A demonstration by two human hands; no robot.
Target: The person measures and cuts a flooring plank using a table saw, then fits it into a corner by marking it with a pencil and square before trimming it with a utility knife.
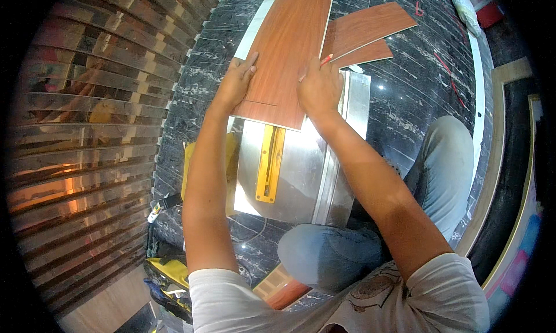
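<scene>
To the left of the reddish-brown plank (284, 49), we see a glossy slatted panel (92, 153) running alongside a black, white-veined floor (405, 92). Left of the plank and nearer us sits a yellow-and-dark bag (172, 270). Our left hand (234, 83), partly closed, clasps the plank's left edge, its fingers bent onto the top face. The plank itself lies between our hands, its near end over a silvery metal plate (298, 176); a thin dark line (259, 103) crosses part of its face just short of that end. From beneath the same end a slotted yellow bar (267, 191) juts toward us. At the plank's right edge our right hand (320, 87) is curled closed around a slim red pencil (327, 58), of which only a short piece shows. Just right of the plank, two shorter boards (370, 27) fan out, overlapping. Farther right of the plank, a white strip (479, 104) edges the floor.
</scene>
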